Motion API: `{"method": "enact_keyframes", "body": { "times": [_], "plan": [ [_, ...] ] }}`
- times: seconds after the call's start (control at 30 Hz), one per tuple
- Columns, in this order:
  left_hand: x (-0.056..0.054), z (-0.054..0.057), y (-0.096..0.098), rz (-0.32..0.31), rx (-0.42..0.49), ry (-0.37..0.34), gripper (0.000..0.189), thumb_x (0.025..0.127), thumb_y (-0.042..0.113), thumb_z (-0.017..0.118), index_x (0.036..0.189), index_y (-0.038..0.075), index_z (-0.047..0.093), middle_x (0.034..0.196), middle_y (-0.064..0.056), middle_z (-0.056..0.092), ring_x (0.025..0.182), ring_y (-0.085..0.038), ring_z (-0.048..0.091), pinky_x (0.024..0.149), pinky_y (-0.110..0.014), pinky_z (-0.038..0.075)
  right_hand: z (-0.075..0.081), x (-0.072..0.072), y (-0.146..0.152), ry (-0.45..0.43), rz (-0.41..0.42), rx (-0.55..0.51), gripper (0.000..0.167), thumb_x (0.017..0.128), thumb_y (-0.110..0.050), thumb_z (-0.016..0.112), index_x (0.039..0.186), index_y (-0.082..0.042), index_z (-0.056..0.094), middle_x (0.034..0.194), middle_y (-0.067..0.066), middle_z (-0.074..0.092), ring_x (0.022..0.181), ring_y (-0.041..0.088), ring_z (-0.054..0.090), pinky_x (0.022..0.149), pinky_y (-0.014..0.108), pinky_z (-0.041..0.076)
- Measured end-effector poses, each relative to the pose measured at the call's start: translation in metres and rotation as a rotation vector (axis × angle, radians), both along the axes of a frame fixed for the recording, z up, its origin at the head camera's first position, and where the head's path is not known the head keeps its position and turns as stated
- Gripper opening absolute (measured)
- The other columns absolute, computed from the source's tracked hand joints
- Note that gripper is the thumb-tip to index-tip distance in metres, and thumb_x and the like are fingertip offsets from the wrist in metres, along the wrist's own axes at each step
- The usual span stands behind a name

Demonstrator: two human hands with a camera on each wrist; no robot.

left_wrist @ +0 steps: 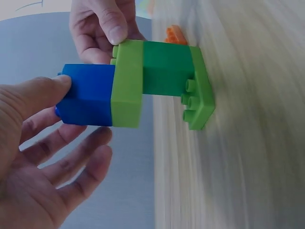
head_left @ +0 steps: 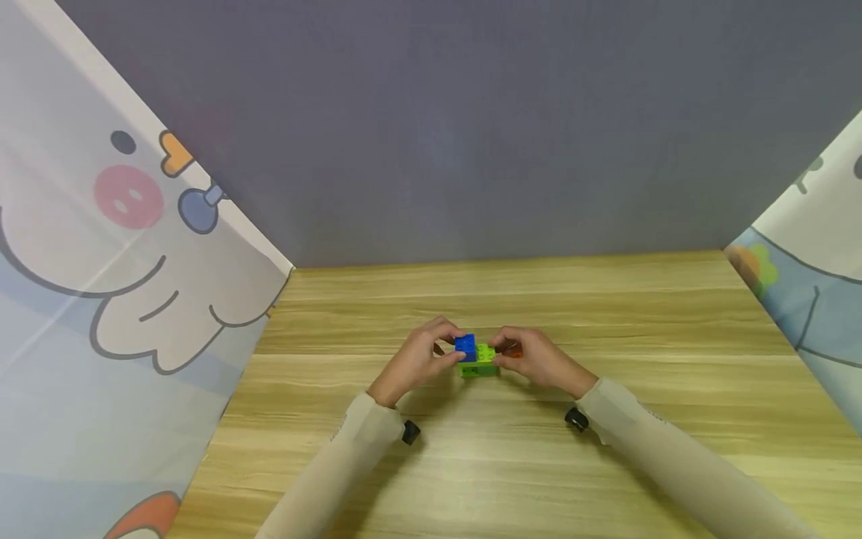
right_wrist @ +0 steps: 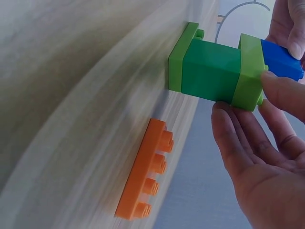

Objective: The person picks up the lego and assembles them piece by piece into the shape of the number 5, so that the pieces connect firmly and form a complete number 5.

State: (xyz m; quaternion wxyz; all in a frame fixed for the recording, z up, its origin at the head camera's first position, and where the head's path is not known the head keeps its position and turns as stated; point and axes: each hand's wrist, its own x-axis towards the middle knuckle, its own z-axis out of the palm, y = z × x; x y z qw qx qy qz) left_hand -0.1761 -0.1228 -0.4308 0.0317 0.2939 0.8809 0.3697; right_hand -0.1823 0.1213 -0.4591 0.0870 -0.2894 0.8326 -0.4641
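A small stack of toy building bricks stands on the table, held between both hands. At its base lies a flat light green brick (left_wrist: 204, 93), with a dark green brick (right_wrist: 210, 69) on one end. Across that sits another light green brick (right_wrist: 248, 71), its other end overhanging. A blue brick (left_wrist: 88, 93) tops the overhanging end. My left hand (head_left: 420, 355) pinches the blue brick, its thumb near the studs. My right hand (head_left: 535, 358) pinches the upper light green brick at its far end, thumb over the studs and fingers below.
A flat orange brick (right_wrist: 143, 174) lies studs up on the wooden table (head_left: 512, 464), just beyond the right hand. A grey wall (head_left: 431, 135) rises behind the table. Cartoon-printed panels (head_left: 60, 322) stand at both sides.
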Motion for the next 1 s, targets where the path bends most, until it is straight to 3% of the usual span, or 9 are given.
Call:
{"method": "enact_keyframes", "body": {
  "times": [0.2, 0.47, 0.67, 0.8, 1.0],
  "plan": [
    [0.001, -0.004, 0.003, 0.000, -0.021, 0.034, 0.029, 0.089, 0.018, 0.068, 0.116, 0.010, 0.063, 0.108, 0.003, 0.059, 0.094, -0.019, 0.060, 0.074, -0.033, 0.053, -0.001, 0.002, 0.003, 0.005, -0.009, -0.005, 0.019, 0.085, -0.011, 0.071, 0.103, -0.009, 0.065, 0.104, 0.003, 0.065, 0.094, 0.019, 0.063, 0.081, 0.032, 0.052],
    [-0.003, -0.004, 0.003, -0.019, -0.036, 0.057, 0.028, 0.088, 0.020, 0.069, 0.115, 0.013, 0.064, 0.108, 0.004, 0.059, 0.094, -0.021, 0.060, 0.074, -0.031, 0.053, -0.001, 0.002, 0.004, 0.016, -0.015, -0.012, 0.019, 0.085, -0.010, 0.071, 0.103, -0.009, 0.065, 0.104, 0.004, 0.065, 0.093, 0.019, 0.063, 0.080, 0.033, 0.053],
    [-0.003, -0.003, -0.002, -0.033, -0.061, 0.071, 0.029, 0.087, 0.018, 0.070, 0.114, 0.013, 0.062, 0.108, 0.005, 0.059, 0.092, -0.017, 0.060, 0.073, -0.026, 0.052, 0.001, 0.004, 0.003, 0.040, 0.049, 0.003, 0.023, 0.086, -0.008, 0.070, 0.108, -0.008, 0.062, 0.108, 0.006, 0.063, 0.095, 0.024, 0.063, 0.078, 0.032, 0.053],
    [-0.002, -0.001, -0.005, -0.042, -0.057, 0.050, 0.034, 0.087, 0.018, 0.070, 0.118, 0.011, 0.059, 0.111, 0.002, 0.058, 0.096, -0.022, 0.060, 0.075, -0.028, 0.052, 0.002, 0.007, 0.004, 0.021, 0.090, 0.000, 0.030, 0.086, -0.008, 0.070, 0.114, -0.007, 0.060, 0.115, 0.011, 0.060, 0.098, 0.029, 0.062, 0.078, 0.030, 0.053],
    [-0.003, 0.003, -0.009, -0.038, -0.015, 0.030, 0.035, 0.089, 0.019, 0.068, 0.121, 0.010, 0.056, 0.114, -0.004, 0.057, 0.100, -0.027, 0.059, 0.078, -0.038, 0.052, 0.005, 0.009, 0.017, 0.016, -0.036, 0.071, 0.037, 0.088, -0.015, 0.070, 0.122, -0.009, 0.058, 0.120, 0.015, 0.059, 0.103, 0.029, 0.060, 0.084, 0.040, 0.051]
  ]
}}
